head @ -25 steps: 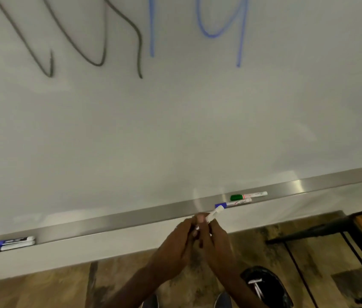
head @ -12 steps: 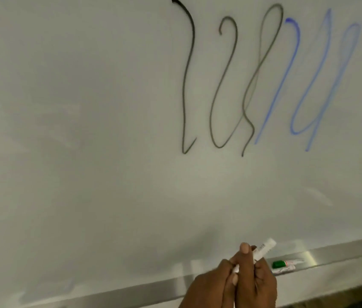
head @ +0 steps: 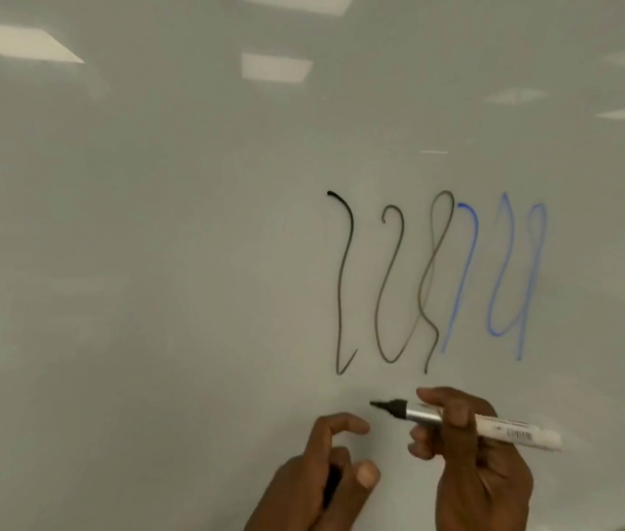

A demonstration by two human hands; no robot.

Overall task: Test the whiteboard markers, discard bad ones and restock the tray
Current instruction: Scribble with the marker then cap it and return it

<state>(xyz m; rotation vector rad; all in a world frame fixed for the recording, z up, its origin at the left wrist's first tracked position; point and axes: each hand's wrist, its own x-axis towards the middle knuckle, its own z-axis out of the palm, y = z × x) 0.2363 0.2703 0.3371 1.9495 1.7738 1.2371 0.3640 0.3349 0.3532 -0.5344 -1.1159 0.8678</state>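
- Left: a glossy whiteboard [head: 150,300] fills nearly the whole view, its left half unmarked. Pale reflections of rectangular ceiling light panels [head: 19,42] spread across the top of the board.
- Lower centre: the person's left hand [head: 314,480] is raised in front of the board with its fingers curled. A black cap [head: 332,486] is tucked between the fingers and palm, and the index finger and thumb arch loosely above it.
- Centre: three tall black squiggles [head: 340,293] run down the board. The first starts dark at its top, and the strokes look greyer and thinner toward the right.
- Just below them: an uncapped black marker [head: 502,429] lies almost level, with its white barrel to the right and its dark tip pointing left. The tip is close to the board, but contact cannot be made out.
- Lower right: the right hand [head: 479,484] grips the marker's barrel, thumb over the top and fingers wrapped beneath.
- Right: pale blue squiggles [head: 532,285] stand directly beside the black ones, streaky and faint in places.
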